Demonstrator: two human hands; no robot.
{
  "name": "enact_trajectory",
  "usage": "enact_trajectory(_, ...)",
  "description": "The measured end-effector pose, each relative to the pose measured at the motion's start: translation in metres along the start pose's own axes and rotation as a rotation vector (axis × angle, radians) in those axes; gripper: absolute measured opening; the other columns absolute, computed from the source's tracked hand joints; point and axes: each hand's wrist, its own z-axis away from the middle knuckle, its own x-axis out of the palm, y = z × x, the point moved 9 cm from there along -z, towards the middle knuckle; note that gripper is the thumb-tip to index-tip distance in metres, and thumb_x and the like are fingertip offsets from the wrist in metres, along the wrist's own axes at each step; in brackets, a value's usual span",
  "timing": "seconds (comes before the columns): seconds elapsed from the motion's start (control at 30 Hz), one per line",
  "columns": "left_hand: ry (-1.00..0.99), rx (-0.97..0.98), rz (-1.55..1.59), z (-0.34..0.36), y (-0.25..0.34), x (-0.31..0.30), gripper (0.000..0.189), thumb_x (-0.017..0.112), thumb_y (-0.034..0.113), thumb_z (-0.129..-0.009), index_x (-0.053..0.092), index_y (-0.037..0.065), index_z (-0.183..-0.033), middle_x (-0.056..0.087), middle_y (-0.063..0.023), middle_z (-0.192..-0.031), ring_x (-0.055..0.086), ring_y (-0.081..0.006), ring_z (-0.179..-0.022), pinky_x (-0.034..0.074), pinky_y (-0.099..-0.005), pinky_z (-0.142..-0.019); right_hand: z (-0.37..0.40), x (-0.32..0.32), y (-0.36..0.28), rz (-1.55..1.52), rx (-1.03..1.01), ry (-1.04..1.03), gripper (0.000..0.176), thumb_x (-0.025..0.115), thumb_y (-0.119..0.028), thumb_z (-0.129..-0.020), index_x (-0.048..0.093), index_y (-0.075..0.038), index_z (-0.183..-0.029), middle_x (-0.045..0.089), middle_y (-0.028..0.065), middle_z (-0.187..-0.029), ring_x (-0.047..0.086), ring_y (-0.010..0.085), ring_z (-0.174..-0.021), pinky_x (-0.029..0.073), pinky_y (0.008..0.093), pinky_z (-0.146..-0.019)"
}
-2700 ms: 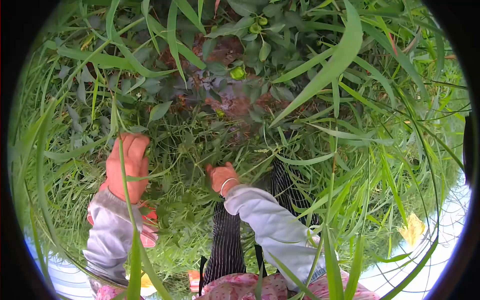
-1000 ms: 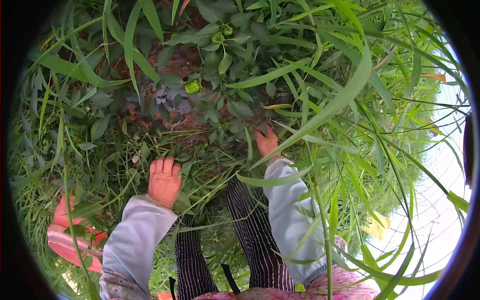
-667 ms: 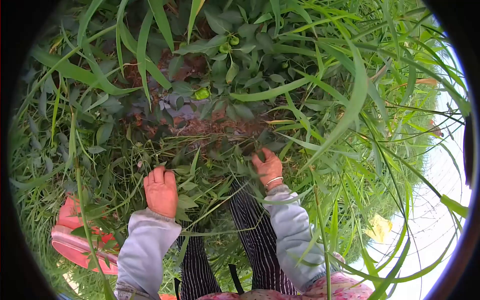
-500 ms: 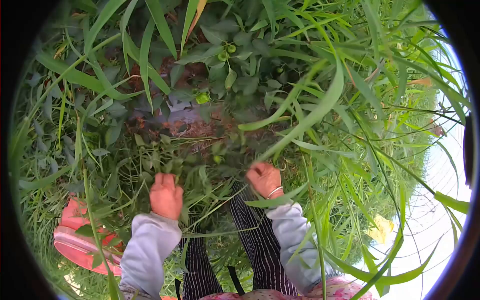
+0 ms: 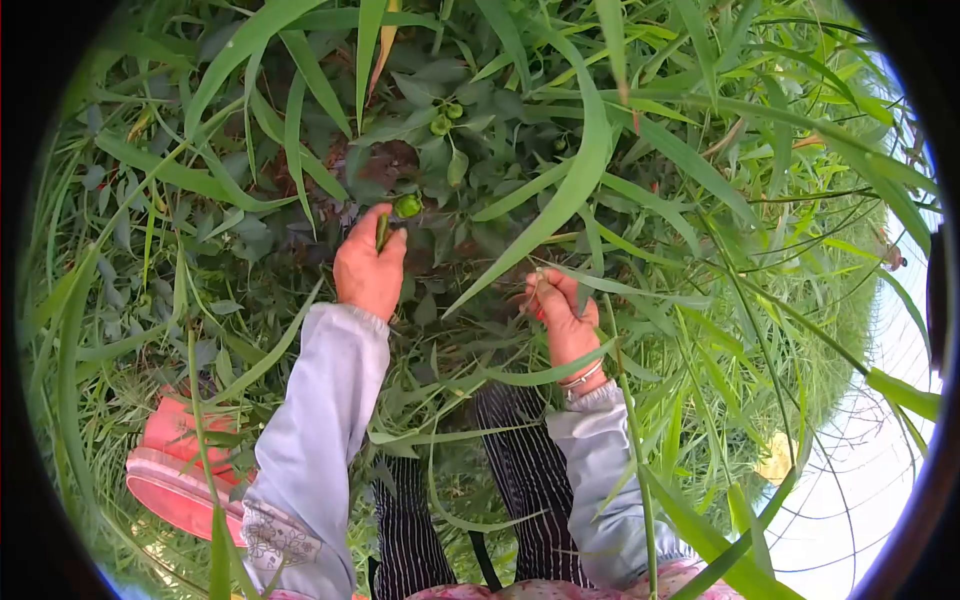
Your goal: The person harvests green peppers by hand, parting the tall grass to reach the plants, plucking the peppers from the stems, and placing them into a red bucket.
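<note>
Among the leaves at upper centre, my left hand (image 5: 370, 265) is closed on a thin green pod-like piece (image 5: 382, 232), right beside a round green fruit (image 5: 407, 206). To the right, my right hand (image 5: 562, 318) is closed, thumb against fingers. Something small and red (image 5: 539, 313) shows at its fingers, with thin stems by the tips; I cannot make out exactly what it holds. More small green fruits (image 5: 441, 125) hang on the plant above.
A red bucket-like container (image 5: 175, 470) stands at lower left, partly behind grass. Long grass blades (image 5: 560, 200) cross in front of the hands. Striped trouser legs (image 5: 520, 470) are below. A yellow object (image 5: 776, 458) lies at lower right.
My left hand has moved up and slightly right, to the green fruit, and now holds a green piece. My right hand has moved a little up and right, with red now visible at its fingers.
</note>
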Motion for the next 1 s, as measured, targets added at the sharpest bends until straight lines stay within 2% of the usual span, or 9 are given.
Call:
enact_trajectory(0.13,-0.012,-0.008,-0.131,0.002,0.011,0.013,0.016,0.061,0.014,-0.079,0.059,0.003,-0.091,0.062,-0.0138,-0.079,0.058,-0.0301,-0.070,0.045,-0.0348,-0.065,0.003,0.019,0.008,0.071,0.028,-0.147,0.019,0.052,-0.017,-0.091,0.061,-0.001,-0.095,0.058,0.0015,-0.078,0.048,0.0063,-0.065,0.039,0.0206,-0.061)
enact_trajectory(0.23,-0.412,-0.212,0.196,0.049,0.016,0.044,0.024,0.068,0.024,-0.078,0.064,0.003,-0.087,0.061,-0.0043,-0.070,0.056,-0.0107,-0.067,0.045,-0.0269,-0.063,0.006,0.036,0.033,0.173,-0.009,-0.245,0.016,0.053,-0.015,-0.090,0.061,-0.003,-0.096,0.059,0.0000,-0.079,0.050,0.0061,-0.069,0.041,0.0208,-0.063)
enact_trajectory(0.33,-0.612,-0.166,-0.010,0.080,0.002,0.051,0.021,0.066,0.017,-0.082,0.064,0.001,-0.095,0.062,-0.0015,-0.078,0.054,-0.0068,-0.067,0.045,-0.0232,-0.059,0.014,0.067,0.040,0.450,-0.252,-0.306,0.014,0.054,-0.012,-0.089,0.061,-0.003,-0.097,0.060,-0.0014,-0.081,0.051,0.0063,-0.072,0.043,0.0224,-0.065)
enact_trajectory(0.37,-0.633,-0.369,0.160,0.083,-0.014,0.048,0.013,0.063,0.011,-0.082,0.064,0.000,-0.089,0.062,-0.0014,-0.076,0.054,-0.0063,-0.066,0.045,-0.0222,-0.058,0.014,0.069,0.058,0.327,-0.097,-0.360,0.014,0.054,-0.012,-0.089,0.061,-0.004,-0.097,0.061,-0.0011,-0.081,0.052,0.0068,-0.073,0.044,0.0231,-0.065)
enact_trajectory(0.43,-0.598,-0.383,0.248,0.080,-0.032,0.041,0.009,0.061,0.008,-0.082,0.063,-0.001,-0.085,0.061,-0.0010,-0.072,0.054,-0.0065,-0.063,0.045,-0.0230,-0.057,0.021,0.081,0.080,0.085,0.211,-0.458,0.014,0.054,-0.012,-0.089,0.061,-0.004,-0.097,0.062,-0.0007,-0.083,0.054,0.0078,-0.075,0.045,0.0243,-0.066)
enact_trajectory(0.6,-0.515,-0.336,-0.069,0.077,-0.036,0.027,0.008,0.057,0.007,-0.082,0.062,0.001,-0.081,0.061,-0.0047,-0.067,0.057,-0.0113,-0.060,0.046,-0.0259,-0.056,0.021,0.092,0.090,0.039,0.262,-0.389,0.015,0.054,-0.014,-0.088,0.060,-0.002,-0.096,0.063,0.0027,-0.082,0.058,0.0134,-0.073,0.047,0.0284,-0.065)
enact_trajectory(0.63,-0.449,0.005,-0.386,0.069,-0.013,0.025,0.009,0.058,0.011,-0.079,0.060,0.002,-0.079,0.061,-0.0111,-0.071,0.061,-0.0223,-0.061,0.048,-0.0324,-0.057,0.020,0.094,0.092,-0.032,0.252,-0.367,0.016,0.054,-0.014,-0.087,0.060,-0.001,-0.095,0.064,0.0049,-0.082,0.060,0.0161,-0.071,0.047,0.0296,-0.065)
enact_trajectory(0.83,-0.416,0.292,-0.683,0.083,-0.021,0.037,0.011,0.058,0.015,-0.077,0.053,0.005,-0.078,0.060,-0.0134,-0.076,0.060,-0.0316,-0.071,0.047,-0.0417,-0.063,0.013,0.099,0.053,1.209,-0.105,-0.406,0.022,0.055,-0.020,-0.077,0.061,-0.002,-0.088,0.061,0.0216,-0.082,0.059,0.0370,-0.078,0.048,0.0409,-0.072)
enact_trajectory(1.0,-0.313,0.118,-0.672,0.081,-0.079,-0.011,0.013,0.059,0.015,-0.077,0.053,0.004,-0.082,0.061,-0.0138,-0.082,0.060,-0.0330,-0.073,0.048,-0.0427,-0.066,0.027,0.126,0.019,1.101,-0.144,-0.546,0.025,0.054,-0.020,-0.077,0.060,-0.002,-0.093,0.063,0.0187,-0.083,0.061,0.0329,-0.076,0.049,0.0393,-0.070)
